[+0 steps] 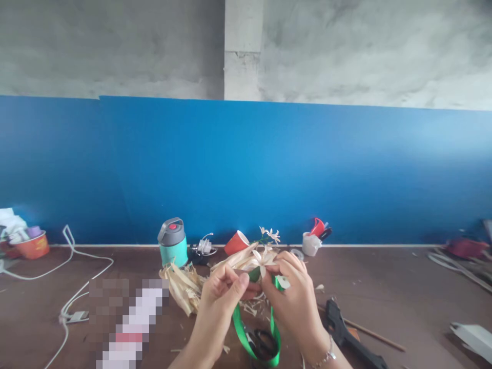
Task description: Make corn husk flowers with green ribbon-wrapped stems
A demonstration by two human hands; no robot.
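Observation:
A pale flower (262, 259) with narrow petals, seemingly of dried husk, is between my hands above the table. My right hand (290, 289) is closed, pinching this flower near its base. My left hand (223, 297) is closed too, thumb against fingers, at the green ribbon (239, 328). The ribbon hangs in a long loop from between both hands. Black-handled scissors (265, 344) lie on the table, seen through the loop. Dried husks (186, 287) are piled behind and left of my hands. Fingers partly hide the flower's stem.
Right of my hands lie a black glue gun (344, 333) and a thin brown stick (374, 335). Behind stand a teal flask (172, 243), a tipped red cup (236, 242) and a white cup (311, 244) with pens. White cable (67, 307) runs along the left; a blue panel (246, 169) closes the back.

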